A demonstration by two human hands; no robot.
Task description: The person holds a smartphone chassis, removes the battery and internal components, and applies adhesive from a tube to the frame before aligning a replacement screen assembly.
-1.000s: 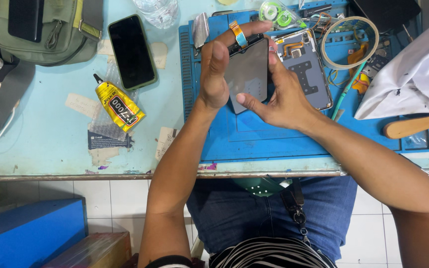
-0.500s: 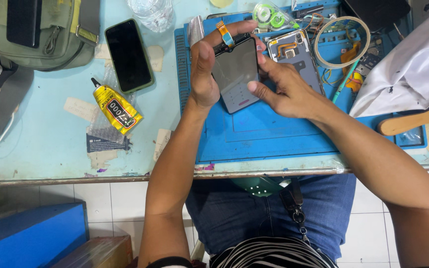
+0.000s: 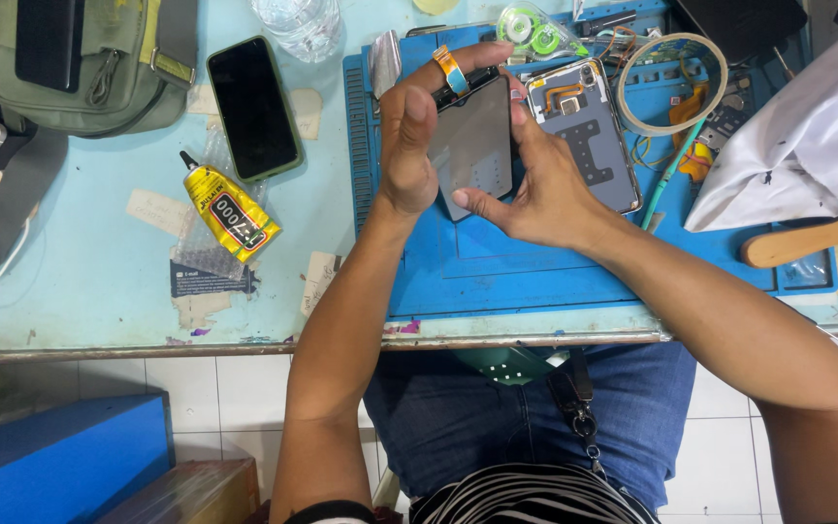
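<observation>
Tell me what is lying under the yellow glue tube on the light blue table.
Under the yellow glue tube lies a clear crinkled plastic bag, with a dark paper card at its lower edge. Whatever sits directly beneath the tube's body is covered.

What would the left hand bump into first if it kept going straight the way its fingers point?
Probably the green tape dispenser at the far edge of the blue mat. The left hand points up and away, holding the phone panel. Depth is unclear, so it might pass above it.
</observation>
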